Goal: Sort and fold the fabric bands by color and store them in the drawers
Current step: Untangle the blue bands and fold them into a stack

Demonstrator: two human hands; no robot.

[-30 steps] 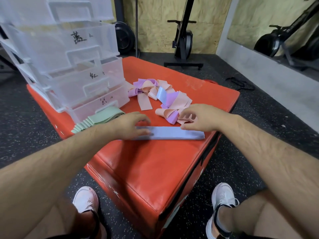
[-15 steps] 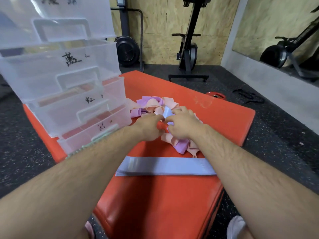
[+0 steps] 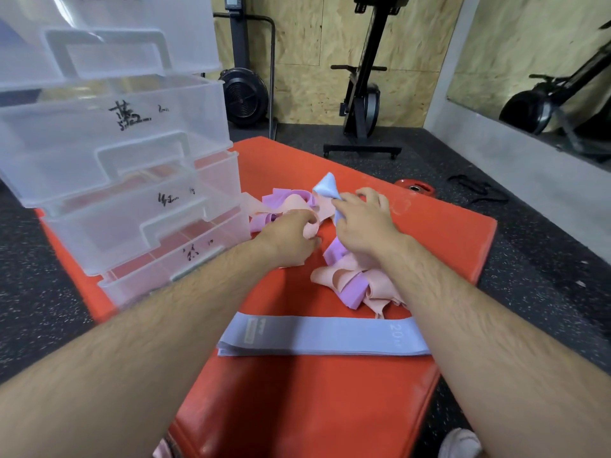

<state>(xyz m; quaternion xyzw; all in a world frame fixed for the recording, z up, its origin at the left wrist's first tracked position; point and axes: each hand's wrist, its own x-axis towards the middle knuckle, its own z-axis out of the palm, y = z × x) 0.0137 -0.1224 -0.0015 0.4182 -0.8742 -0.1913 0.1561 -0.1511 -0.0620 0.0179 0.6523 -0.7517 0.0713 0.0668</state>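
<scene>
Item by item, we logged the following.

Drawer unit (image 3: 132,143): clear plastic, several stacked drawers with white handles. It stood on the far left part of the orange pad (image 3: 330,408). The drawers were pulled out in steps, and three fronts carried handwritten black labels.

Folded blue bands (image 3: 324,337): one flat stack lying crosswise on the near half of the pad, between our two forearms. A small tag showed at its left end and pale printed figures at its right.

Heap of peach and purple bands (image 3: 357,282): loose and tangled, on the pad beyond the blue stack and just right of the drawers. Part of it lay under our right wrist.

Right hand (image 3: 363,223): over the heap, thumb and forefinger pinched on a light-blue band (image 3: 325,186). That band stood raised above the heap in a peak, while the other fingers were spread and held nothing.

Left hand (image 3: 287,241): just beside the right, fingers curled round a peach band (image 3: 309,226) at the left edge of the heap.

Weight plate (image 3: 413,187): red, on the dark speckled floor just past the far edge of the pad.

Exercise machine (image 3: 363,94): black, upright, against the chipboard wall.

Shoe (image 3: 459,444): white, only partly visible at the bottom right edge.
</scene>
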